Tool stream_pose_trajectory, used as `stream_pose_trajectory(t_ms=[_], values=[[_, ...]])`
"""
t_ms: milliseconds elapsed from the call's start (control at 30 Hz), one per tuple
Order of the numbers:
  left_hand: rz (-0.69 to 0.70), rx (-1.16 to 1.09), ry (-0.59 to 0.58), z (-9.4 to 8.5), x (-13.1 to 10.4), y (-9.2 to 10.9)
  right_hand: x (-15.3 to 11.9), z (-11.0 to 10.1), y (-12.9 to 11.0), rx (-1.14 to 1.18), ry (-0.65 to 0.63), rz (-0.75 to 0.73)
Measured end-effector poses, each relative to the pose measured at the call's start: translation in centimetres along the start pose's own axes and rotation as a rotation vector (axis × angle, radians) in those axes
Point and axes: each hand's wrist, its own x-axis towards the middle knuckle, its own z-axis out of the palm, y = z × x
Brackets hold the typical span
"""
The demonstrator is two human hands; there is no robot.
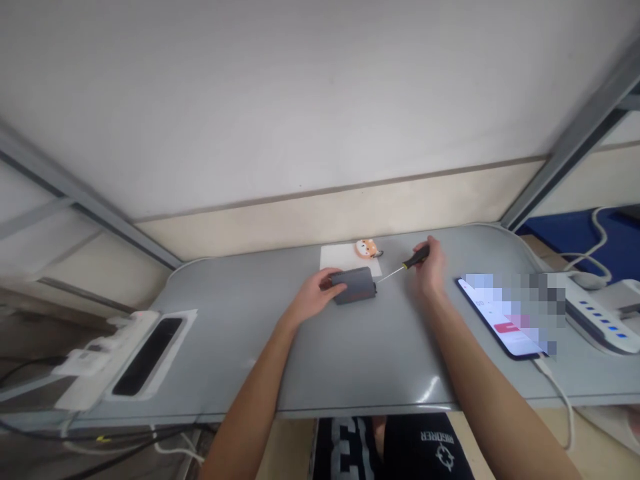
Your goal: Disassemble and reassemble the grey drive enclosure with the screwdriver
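My left hand point(316, 293) is closed on the left end of a dark grey box-shaped device point(356, 285), fingers behind it and thumb in front. In my right hand point(431, 270) is a screwdriver point(416, 257) with a black and yellow handle. Its thin metal shaft points left and down to the device's right end, where a small dark part sticks out. Whether the tip touches that part, I cannot tell. Just behind the device lies a white sheet point(337, 256) with an orange and white animal-face case point(367, 249) on it.
On the right, a lit phone point(500, 320) with a cable lies near a white power strip point(600, 323). At the left are a dark phone point(149, 357) and another power strip point(107, 360) with plugs. A wall point(320, 220) stands behind the grey table point(360, 367).
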Motion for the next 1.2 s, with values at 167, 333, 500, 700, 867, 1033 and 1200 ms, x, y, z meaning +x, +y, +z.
stream_pose_trajectory(t_ms=[167, 333, 500, 700, 867, 1033, 1200], values=[[0.025, 0.122, 0.081, 1.1, 0.2, -0.1, -2.6, -0.5, -2.0, -0.183, 0.009, -0.495], [0.174, 0.186, 0.091, 2.5, 0.2, -0.4, -6.2, -0.6, -2.9, -0.268, -0.229, -0.807], [0.223, 0.208, 0.085, 2.9, 0.2, -0.5, -6.9, -0.9, -3.0, -0.244, -0.320, -0.890], [0.272, 0.275, 0.102, 3.0, 0.4, -0.6, -6.1, -0.9, -3.9, -0.491, -0.695, -0.781], [0.305, 0.298, 0.106, 3.2, 0.5, -0.6, -7.3, 0.0, -3.6, -0.508, -0.706, -0.830], [0.287, 0.304, 0.124, 3.3, 0.4, -0.4, -8.4, 0.7, -2.6, -0.524, -0.653, -0.755], [0.304, 0.317, 0.108, 3.1, 0.5, -0.5, -9.4, 1.2, -1.7, -0.516, -0.733, -0.639]])
